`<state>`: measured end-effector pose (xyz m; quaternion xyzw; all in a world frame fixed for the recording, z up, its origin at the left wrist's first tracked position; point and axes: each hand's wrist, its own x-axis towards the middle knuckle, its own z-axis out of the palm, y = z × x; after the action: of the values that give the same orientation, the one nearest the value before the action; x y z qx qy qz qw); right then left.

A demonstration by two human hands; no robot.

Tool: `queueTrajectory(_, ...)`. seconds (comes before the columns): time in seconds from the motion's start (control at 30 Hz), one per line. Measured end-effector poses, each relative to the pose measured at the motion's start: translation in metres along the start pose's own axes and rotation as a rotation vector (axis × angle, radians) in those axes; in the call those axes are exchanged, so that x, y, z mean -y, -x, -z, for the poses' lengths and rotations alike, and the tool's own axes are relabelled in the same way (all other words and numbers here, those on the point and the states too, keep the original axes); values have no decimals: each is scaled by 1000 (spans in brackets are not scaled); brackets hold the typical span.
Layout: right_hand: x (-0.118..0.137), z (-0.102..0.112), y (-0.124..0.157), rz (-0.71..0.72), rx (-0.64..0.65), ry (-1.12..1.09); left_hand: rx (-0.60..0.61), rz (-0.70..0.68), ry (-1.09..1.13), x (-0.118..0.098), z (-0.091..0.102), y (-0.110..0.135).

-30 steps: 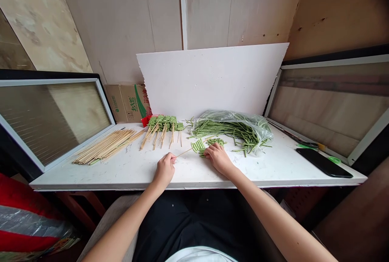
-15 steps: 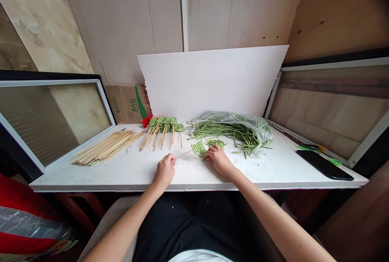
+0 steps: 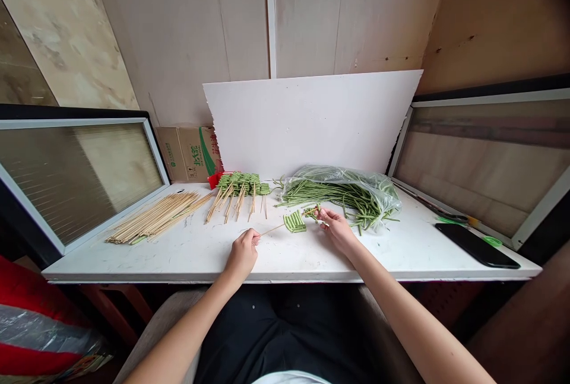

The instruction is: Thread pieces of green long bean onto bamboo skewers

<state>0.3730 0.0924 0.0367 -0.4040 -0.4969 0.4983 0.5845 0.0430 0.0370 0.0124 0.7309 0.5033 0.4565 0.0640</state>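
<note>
My left hand [image 3: 243,253] is closed on the bare end of a thin wooden skewer [image 3: 272,229]. On the skewer's far end sits a row of short green bean pieces [image 3: 294,222], side by side, close above the tabletop. My right hand [image 3: 337,228] is just right of that row, its fingertips pinched on a bean piece [image 3: 317,208]. Under and beside those fingers lies a small pile of cut bean pieces [image 3: 309,213], partly hidden by the hand.
Behind the right hand lies a clear plastic bag [image 3: 378,185] of long green beans [image 3: 327,190]. Filled bean skewers [image 3: 240,184] are stacked at the back left, beside loose skewers [image 3: 155,216]. A black phone [image 3: 476,245] and scissors [image 3: 452,216] lie right. A white board [image 3: 312,123] stands behind.
My right hand has left the beans on the skewer and moved right and slightly back to the cut pieces. My left hand still holds the skewer in nearly the same place.
</note>
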Motion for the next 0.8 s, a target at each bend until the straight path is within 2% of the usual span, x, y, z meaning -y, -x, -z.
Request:
queueTrajectory(0.37,9,-6,7,-41,31,-46,16,-3,-27,1,-1,1)
queueTrajectory(0.8,6,-1,2,-27,49,-18,10,-10,-23,2,-1,1)
